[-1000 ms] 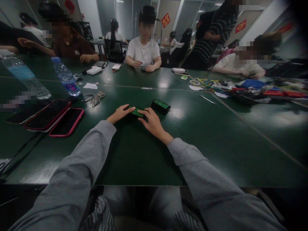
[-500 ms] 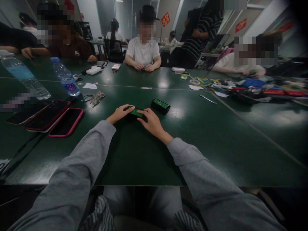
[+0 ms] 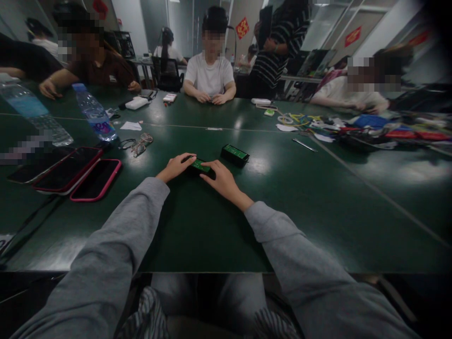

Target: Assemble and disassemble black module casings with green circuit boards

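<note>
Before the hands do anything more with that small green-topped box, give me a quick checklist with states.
1. Left hand on the green-topped box: ok, fingers rest on its left end.
2. Right hand on the box: ok, fingertips touch its right end.
3. Box flat on the green table: ok.
4. Second box apart from the hands: ok, it lies just beyond, to the right.
5. Glasses and pink-cased phones out of the way: ok, off to the left.
6. Firmness of grip: cannot tell.
</note>
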The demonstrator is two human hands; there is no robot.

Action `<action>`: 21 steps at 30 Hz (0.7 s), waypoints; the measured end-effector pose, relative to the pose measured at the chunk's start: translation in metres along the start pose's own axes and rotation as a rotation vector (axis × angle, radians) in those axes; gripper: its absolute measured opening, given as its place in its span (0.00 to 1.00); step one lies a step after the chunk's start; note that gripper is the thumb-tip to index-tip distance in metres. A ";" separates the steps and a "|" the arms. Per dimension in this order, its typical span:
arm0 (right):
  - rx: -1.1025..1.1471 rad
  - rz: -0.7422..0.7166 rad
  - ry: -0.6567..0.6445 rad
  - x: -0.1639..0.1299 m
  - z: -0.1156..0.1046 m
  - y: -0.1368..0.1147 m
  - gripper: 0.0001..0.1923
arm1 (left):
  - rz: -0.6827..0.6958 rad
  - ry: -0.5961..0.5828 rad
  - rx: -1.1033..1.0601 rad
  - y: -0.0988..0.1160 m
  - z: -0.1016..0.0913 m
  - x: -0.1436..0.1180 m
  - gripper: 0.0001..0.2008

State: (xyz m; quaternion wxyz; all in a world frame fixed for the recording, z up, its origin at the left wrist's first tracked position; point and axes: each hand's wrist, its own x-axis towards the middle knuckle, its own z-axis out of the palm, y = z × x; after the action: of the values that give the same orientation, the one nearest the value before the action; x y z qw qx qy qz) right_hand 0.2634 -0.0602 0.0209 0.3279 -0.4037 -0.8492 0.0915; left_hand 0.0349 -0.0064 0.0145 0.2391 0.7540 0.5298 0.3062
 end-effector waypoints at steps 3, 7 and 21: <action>0.005 0.005 0.012 0.000 0.002 0.001 0.22 | -0.001 -0.011 0.036 0.005 -0.002 -0.003 0.26; -0.003 0.045 0.057 0.000 0.006 0.005 0.29 | -0.001 0.006 0.067 0.009 -0.002 -0.005 0.25; -0.052 0.124 0.017 0.002 0.010 0.007 0.30 | 0.042 0.308 0.119 0.005 0.004 -0.006 0.21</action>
State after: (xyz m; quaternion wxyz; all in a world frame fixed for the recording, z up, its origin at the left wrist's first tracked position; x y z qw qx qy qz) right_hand 0.2607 -0.0526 0.0109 0.3183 -0.4647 -0.8218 0.0860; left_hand 0.0396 -0.0143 0.0135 0.1037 0.7218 0.5616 0.3911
